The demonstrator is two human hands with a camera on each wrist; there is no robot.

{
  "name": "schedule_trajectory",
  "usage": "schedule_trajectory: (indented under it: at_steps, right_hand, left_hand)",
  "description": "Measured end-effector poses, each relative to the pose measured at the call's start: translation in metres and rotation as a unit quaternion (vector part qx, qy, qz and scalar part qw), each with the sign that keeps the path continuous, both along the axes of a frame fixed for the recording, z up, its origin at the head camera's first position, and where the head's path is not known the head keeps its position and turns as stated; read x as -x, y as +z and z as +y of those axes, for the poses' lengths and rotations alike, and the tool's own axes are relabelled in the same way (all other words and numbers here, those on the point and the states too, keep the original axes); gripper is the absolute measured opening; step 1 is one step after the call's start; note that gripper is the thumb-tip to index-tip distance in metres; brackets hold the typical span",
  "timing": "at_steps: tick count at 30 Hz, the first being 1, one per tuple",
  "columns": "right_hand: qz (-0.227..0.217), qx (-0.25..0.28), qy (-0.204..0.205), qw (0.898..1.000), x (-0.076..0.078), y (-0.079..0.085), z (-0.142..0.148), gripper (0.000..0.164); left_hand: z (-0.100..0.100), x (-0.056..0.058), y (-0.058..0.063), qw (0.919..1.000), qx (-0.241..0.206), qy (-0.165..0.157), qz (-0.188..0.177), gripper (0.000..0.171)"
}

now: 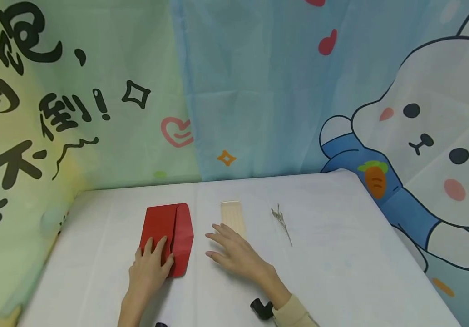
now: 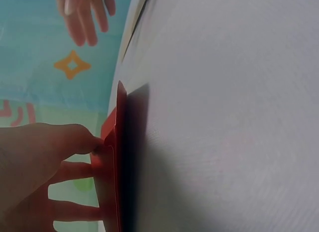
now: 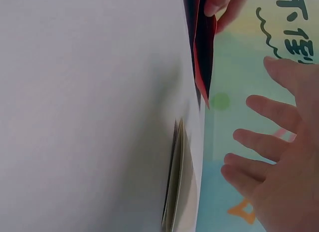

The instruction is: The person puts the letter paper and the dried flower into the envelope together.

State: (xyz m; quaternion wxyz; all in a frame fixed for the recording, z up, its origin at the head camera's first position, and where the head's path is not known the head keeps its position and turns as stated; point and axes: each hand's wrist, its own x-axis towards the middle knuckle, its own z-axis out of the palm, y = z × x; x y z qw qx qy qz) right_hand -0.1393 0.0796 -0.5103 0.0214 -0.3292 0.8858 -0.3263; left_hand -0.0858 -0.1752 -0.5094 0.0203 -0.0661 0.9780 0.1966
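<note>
A red envelope (image 1: 158, 222) with its flap (image 1: 183, 245) spread to the right lies on the left of the table. My left hand (image 1: 149, 268) rests on its lower part, fingers spread and fairly straight, the thumb at the edge beside the flap. In the left wrist view the thumb (image 2: 75, 142) touches the envelope (image 2: 107, 182) near its opening. My right hand (image 1: 236, 252) hovers with spread fingers, holding nothing. Its fingertips overlap the lower end of a cream folded card (image 1: 233, 215) in the head view. The right wrist view shows that card (image 3: 182, 187) edge-on, its layers slightly apart.
A small dried sprig (image 1: 282, 222) lies to the right of the card. The white cloth-covered table (image 1: 340, 254) ends at the back against a printed curtain (image 1: 259, 91). A black object (image 1: 262, 309) shows beside my right wrist.
</note>
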Motion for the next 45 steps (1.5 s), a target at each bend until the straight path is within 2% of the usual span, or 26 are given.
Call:
schedule_trajectory:
  at_steps: [8, 14, 19, 25, 31, 37, 42, 45]
  right_hand:
    - [0.010, -0.001, 0.025, 1.000, 0.006, 0.002, -0.023, 0.040]
    - [-0.003, 0.009, 0.059, 0.998, 0.007, 0.002, -0.036, 0.034]
    - [0.001, -0.015, 0.064, 0.998, 0.009, 0.001, -0.046, 0.032]
    - [-0.024, -0.045, 0.064, 0.997, 0.011, -0.001, -0.066, 0.029]
    - [-0.006, -0.075, 0.076, 0.994, 0.010, -0.006, -0.081, 0.029]
    - [0.005, -0.126, 0.072, 0.989, 0.007, -0.009, -0.084, 0.034]
    - [0.007, -0.136, 0.070, 0.988, 0.006, -0.010, -0.085, 0.033]
    - [0.009, -0.138, 0.070, 0.988, 0.006, -0.009, -0.086, 0.031]
  left_hand:
    - [-0.002, 0.001, 0.001, 0.9995, 0.017, -0.008, 0.025, 0.057]
    - [-0.002, 0.000, 0.001, 0.9996, 0.015, -0.011, 0.022, 0.059]
    - [-0.001, 0.001, -0.001, 0.9994, 0.016, -0.013, 0.028, 0.061]
    - [0.000, 0.001, -0.002, 0.9989, 0.030, -0.027, 0.025, 0.066]
    - [0.000, 0.001, -0.003, 0.9977, 0.033, -0.054, 0.026, 0.051]
    - [-0.003, -0.001, -0.001, 0.9978, 0.021, -0.063, 0.004, 0.039]
    - [-0.008, -0.001, 0.002, 0.9981, 0.002, -0.062, 0.003, 0.034]
    - [-0.012, -0.001, 0.003, 0.9977, -0.010, -0.067, -0.005, 0.039]
